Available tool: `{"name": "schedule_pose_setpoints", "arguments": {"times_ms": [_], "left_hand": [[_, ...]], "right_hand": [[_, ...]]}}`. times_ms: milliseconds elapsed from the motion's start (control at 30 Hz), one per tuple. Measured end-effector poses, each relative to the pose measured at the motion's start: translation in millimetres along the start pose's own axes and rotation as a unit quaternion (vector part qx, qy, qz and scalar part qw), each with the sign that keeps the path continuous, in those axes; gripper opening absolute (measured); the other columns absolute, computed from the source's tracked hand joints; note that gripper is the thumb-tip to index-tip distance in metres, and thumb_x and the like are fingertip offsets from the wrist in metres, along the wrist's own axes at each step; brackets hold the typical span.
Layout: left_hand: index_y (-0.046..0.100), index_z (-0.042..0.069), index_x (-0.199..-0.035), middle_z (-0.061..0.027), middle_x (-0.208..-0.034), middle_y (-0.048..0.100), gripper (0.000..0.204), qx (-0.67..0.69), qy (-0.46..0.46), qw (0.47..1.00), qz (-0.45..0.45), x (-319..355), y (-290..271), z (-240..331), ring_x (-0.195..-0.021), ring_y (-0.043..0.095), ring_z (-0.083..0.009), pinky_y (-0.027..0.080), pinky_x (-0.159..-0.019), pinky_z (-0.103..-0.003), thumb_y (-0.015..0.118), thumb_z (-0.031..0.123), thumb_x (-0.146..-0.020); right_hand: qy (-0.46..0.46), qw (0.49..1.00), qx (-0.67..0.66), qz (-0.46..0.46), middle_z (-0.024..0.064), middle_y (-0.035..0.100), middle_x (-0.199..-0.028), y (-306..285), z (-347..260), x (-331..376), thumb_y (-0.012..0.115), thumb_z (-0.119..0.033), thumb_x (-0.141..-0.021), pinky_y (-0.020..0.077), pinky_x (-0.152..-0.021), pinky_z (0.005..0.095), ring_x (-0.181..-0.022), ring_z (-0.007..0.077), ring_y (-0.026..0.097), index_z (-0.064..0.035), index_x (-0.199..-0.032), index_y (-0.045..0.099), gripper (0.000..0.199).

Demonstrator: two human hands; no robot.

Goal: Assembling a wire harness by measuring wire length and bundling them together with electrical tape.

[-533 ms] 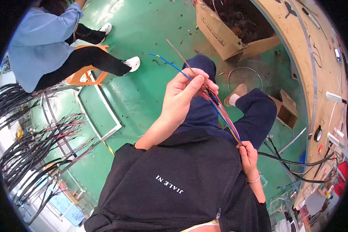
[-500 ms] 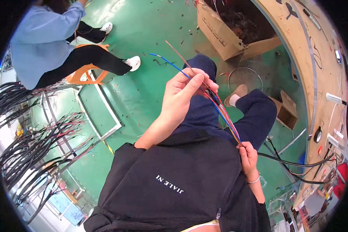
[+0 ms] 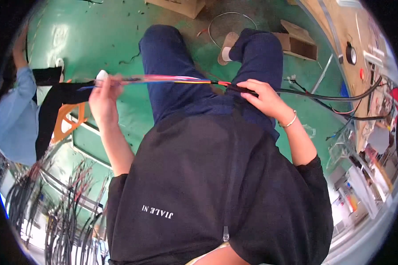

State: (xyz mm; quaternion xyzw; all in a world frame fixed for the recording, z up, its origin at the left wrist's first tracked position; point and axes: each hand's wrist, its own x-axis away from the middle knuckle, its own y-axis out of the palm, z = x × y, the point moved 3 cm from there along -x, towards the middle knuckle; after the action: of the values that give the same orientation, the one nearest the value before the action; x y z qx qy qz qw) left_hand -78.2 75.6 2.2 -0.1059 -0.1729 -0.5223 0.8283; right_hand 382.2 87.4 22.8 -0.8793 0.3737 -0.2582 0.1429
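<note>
A bundle of thin coloured wires point(image 3: 172, 79), red, blue, yellow and white among them, is stretched nearly level above my thighs. My left hand point(image 3: 105, 99), somewhat blurred, is closed round the wires toward their free ends, and a few ends stick out beyond it to the left. On the other side my right hand point(image 3: 264, 99) is closed on the black cable point(image 3: 314, 95), close to where the coloured wires come out of its sheath. That cable runs on to the right and curves by the workbench.
The wooden workbench point(image 3: 336, 57) along the right bears a roll of black tape point(image 3: 350, 53). An open carton point(image 3: 298, 42) and a wire hoop point(image 3: 209, 31) lie on the floor ahead. At left sits a person in blue point(image 3: 15, 115) on an orange stool point(image 3: 68, 121); black cable bundles point(image 3: 70, 221) hang lower left.
My left hand has moved left along the wires, now drawn out level. My right hand has shifted from the wires onto the black cable. The whole view has turned.
</note>
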Motion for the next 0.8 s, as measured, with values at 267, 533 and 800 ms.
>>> {"name": "schedule_pose_setpoints", "arguments": {"times_ms": [267, 533, 800], "left_hand": [[0.059, 0.009, -0.129, -0.0144, -0.130, 0.060, 0.051, -0.460, 0.348, 0.769, -0.275, 87, 186, 51, -0.126, 0.054, -0.0311, 0.042, -0.107, -0.040, 0.074, 0.014, -0.081], [0.065, -0.001, -0.107, -0.0004, -0.074, 0.057, 0.020, -0.336, -0.037, 0.708, -0.619, 55, 246, 20, -0.069, 0.052, -0.0086, 0.044, -0.062, -0.025, 0.057, 0.014, -0.097], [0.067, 0.002, -0.089, 0.0038, -0.069, 0.053, 0.020, -0.385, -0.049, 0.785, -0.483, 67, 164, 77, -0.063, 0.047, -0.0058, 0.034, -0.056, -0.022, 0.060, 0.020, -0.095]], "right_hand": [[-0.040, 0.998, -0.048, 0.000, 0.0177, 0.066, -0.105, -4, 9, 14, 0.065, -0.009, -0.089, 0.0504, -0.086, 0.0367, -0.095, 0.0318, 0.065, 0.0028, -0.119, 0.061, 0.033], [0.027, 0.998, -0.062, -0.018, 0.0142, 0.067, -0.098, -28, 26, 34, 0.070, -0.013, -0.084, 0.0518, -0.081, 0.0351, -0.088, 0.0240, 0.067, -0.0005, -0.126, 0.056, 0.046], [0.181, 0.675, -0.166, 0.696, 0.0057, 0.056, -0.106, -9, 91, 163, 0.062, -0.028, -0.099, 0.0455, -0.094, 0.0357, -0.100, 0.0164, 0.055, -0.0053, -0.120, 0.052, 0.033]]}}
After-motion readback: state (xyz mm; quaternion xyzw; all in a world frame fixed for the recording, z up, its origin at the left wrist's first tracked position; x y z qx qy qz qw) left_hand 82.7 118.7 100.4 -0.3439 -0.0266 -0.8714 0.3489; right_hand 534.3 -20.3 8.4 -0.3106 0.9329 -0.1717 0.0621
